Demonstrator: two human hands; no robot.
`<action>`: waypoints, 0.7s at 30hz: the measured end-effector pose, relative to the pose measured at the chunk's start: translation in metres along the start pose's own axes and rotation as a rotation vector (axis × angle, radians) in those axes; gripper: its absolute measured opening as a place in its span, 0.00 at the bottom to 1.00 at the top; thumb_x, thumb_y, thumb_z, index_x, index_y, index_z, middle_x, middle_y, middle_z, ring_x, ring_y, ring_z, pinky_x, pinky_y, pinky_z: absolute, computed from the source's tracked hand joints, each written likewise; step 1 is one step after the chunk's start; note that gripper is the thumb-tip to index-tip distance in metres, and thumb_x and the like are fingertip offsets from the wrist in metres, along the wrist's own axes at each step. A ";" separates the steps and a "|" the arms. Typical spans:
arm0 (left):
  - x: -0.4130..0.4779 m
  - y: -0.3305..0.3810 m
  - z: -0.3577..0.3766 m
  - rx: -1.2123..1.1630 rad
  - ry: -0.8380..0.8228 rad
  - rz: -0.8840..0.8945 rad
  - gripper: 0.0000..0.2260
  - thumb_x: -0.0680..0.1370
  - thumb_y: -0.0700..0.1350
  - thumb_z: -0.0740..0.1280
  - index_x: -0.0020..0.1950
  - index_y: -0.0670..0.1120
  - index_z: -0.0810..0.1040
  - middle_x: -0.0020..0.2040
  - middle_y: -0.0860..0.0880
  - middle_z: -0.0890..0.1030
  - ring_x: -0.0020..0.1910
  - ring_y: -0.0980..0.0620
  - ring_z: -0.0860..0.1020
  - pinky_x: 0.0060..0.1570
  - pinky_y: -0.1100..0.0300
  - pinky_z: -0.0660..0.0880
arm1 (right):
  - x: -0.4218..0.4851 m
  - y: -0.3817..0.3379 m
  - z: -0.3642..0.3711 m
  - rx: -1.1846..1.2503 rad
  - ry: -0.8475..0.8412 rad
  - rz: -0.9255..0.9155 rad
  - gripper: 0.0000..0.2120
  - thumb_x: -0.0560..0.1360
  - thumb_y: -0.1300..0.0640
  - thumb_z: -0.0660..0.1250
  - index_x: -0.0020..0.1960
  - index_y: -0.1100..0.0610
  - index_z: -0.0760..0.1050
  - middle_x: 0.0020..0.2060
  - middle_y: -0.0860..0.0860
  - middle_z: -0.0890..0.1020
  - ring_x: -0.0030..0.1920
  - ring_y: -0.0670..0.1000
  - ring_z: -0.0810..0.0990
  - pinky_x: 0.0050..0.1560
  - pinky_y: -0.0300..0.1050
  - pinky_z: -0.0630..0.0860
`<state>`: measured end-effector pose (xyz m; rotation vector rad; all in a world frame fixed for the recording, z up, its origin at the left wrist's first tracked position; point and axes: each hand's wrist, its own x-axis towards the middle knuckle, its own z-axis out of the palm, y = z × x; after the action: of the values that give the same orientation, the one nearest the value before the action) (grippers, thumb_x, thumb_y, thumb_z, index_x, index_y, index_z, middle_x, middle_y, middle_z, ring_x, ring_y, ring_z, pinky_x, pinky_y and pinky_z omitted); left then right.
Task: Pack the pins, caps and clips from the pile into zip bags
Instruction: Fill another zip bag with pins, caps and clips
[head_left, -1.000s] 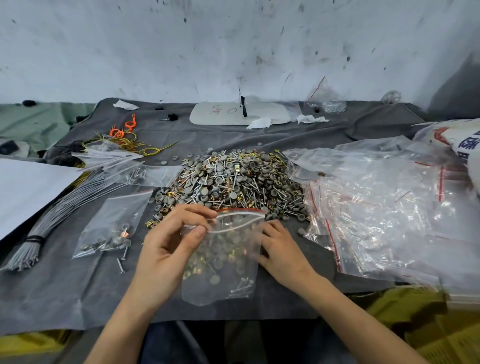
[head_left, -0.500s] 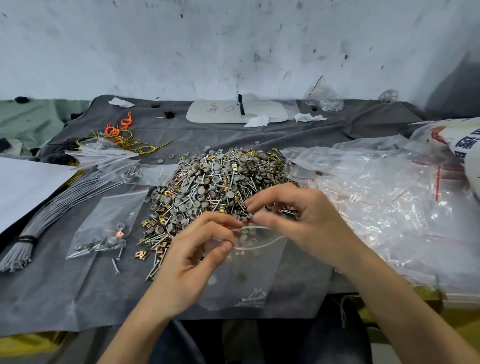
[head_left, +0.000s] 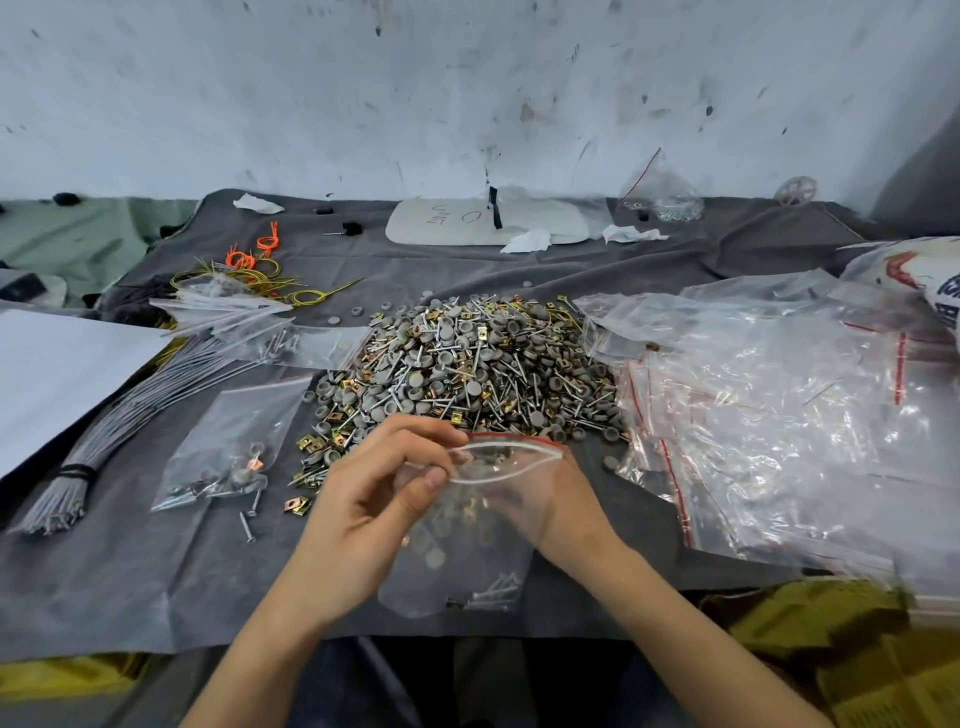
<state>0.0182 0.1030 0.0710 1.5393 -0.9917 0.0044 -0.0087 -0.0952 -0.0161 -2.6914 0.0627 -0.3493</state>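
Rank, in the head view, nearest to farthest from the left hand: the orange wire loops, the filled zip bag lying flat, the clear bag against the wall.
1. Filled zip bag lying flat, left of the left hand.
2. Orange wire loops, back left.
3. Clear bag against the wall, back right.

Zip bag at lower centre: thin clear plastic, glossy, w/ red strip along the mouth; same clear plastic, crinkled & shiny, on the heap of bags at right & the filled bag at left. Pile mid-frame: matt grey caps, prob. plastic, bright bare-metal pins, brass-coloured metal clips w/ dull shine. Cloth beneath is dark grey, matt, felt-like; paper sheet at left edge white & matt; wall at top white, rough, scuffed.
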 end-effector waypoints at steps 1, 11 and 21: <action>0.000 -0.001 -0.001 0.001 0.004 -0.003 0.05 0.77 0.47 0.64 0.45 0.51 0.79 0.54 0.54 0.81 0.55 0.50 0.79 0.55 0.61 0.73 | 0.001 -0.001 0.001 -0.079 0.018 -0.019 0.11 0.77 0.47 0.65 0.58 0.45 0.79 0.55 0.47 0.80 0.60 0.53 0.73 0.63 0.47 0.65; -0.001 -0.003 0.001 -0.005 0.015 -0.014 0.06 0.77 0.46 0.64 0.43 0.48 0.79 0.53 0.53 0.81 0.55 0.51 0.79 0.54 0.63 0.74 | 0.005 0.000 -0.005 -0.026 0.051 0.003 0.10 0.79 0.50 0.64 0.58 0.49 0.78 0.52 0.49 0.81 0.59 0.53 0.71 0.65 0.50 0.61; 0.000 -0.005 0.006 0.025 -0.013 -0.017 0.05 0.78 0.47 0.64 0.45 0.54 0.79 0.54 0.53 0.81 0.55 0.49 0.80 0.52 0.61 0.75 | -0.004 -0.035 -0.117 0.829 0.165 0.115 0.08 0.72 0.61 0.72 0.41 0.47 0.83 0.38 0.46 0.85 0.41 0.45 0.83 0.45 0.36 0.78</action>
<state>0.0175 0.0980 0.0655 1.5719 -0.9925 -0.0053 -0.0427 -0.1103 0.1000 -1.8301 0.0960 -0.4410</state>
